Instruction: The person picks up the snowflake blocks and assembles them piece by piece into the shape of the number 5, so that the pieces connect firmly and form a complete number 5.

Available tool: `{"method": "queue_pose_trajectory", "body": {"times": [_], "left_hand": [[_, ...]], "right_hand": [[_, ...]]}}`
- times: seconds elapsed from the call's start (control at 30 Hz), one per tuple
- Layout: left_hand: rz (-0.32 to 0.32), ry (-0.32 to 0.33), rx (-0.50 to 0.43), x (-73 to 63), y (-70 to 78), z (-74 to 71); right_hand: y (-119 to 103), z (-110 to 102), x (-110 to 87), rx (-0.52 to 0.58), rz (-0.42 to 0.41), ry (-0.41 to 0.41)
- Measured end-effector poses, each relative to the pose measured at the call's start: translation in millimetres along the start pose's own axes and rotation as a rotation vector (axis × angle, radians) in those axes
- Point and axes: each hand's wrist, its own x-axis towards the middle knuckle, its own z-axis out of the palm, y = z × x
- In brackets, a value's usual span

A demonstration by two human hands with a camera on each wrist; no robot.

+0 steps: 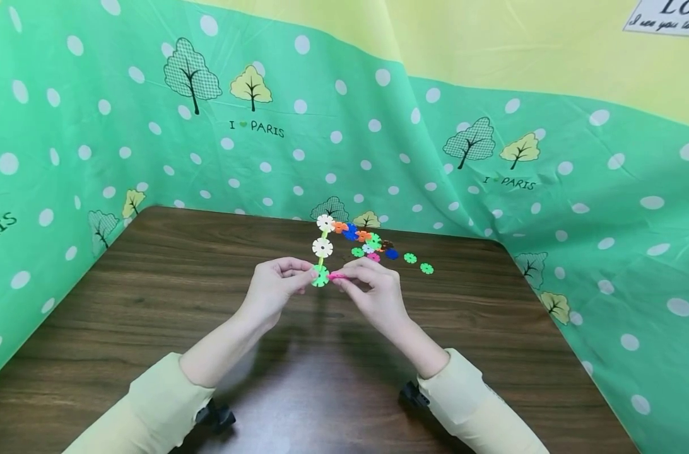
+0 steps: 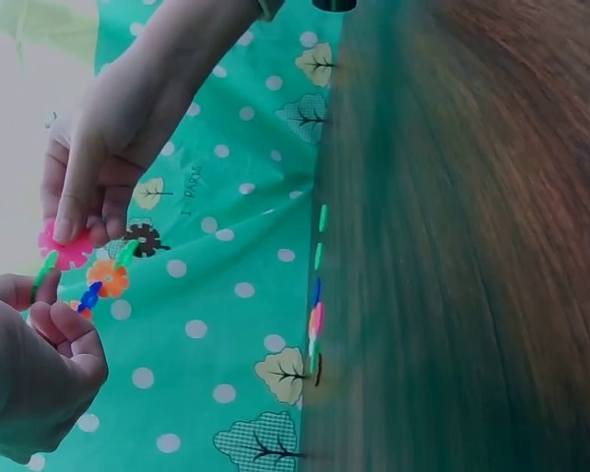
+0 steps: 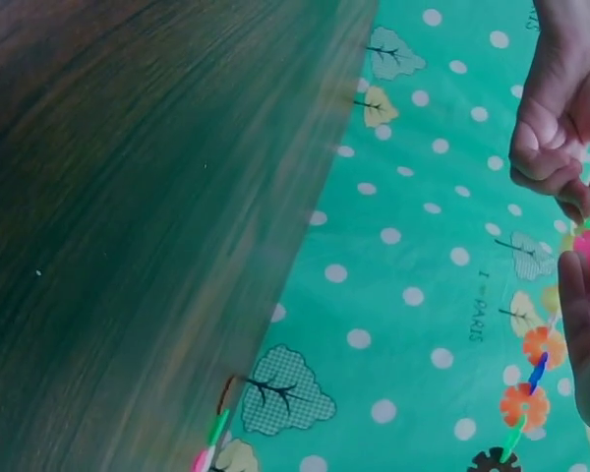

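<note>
A green disc (image 1: 320, 278) pinched by left fingers (image 1: 302, 280) meets a pink disc (image 1: 335, 275) pinched by right fingers (image 1: 363, 272).

Bent chain of notched discs (image 1: 322, 248), held in the air, white, orange, blue, green and dark brown pieces linked, green end disc (image 1: 320, 277) face-on in the head view, pink disc (image 1: 337, 275) edge-on just beside it, whether slotted in unclear
</note>
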Motion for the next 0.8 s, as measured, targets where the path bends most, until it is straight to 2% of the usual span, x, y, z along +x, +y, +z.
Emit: {"method": "queue_pose_trajectory", "body": {"times": [0.17,0.3,0.57,0.8], "left_hand": [[0.011,0.003,0.005,-0.4,-1.5,2.3],[0.005,-0.004,-0.006,1.4,-5.0,1.3],[-0.043,-0.054,-0.024,5.7,-8.7,-3.2],[-0.038,-0.050,-0.027,10.4,-9.8,-17.0]], "right_hand": [[2,1,0.7,-0.014,-0.037,0.020],[3,1,1.5,-0.038,-0.039,0.005],[10,-6,-0.8,-0.054,0.008,-0.052],[29,-31,-15.9,-0.125,0.072,-0.142]]}}
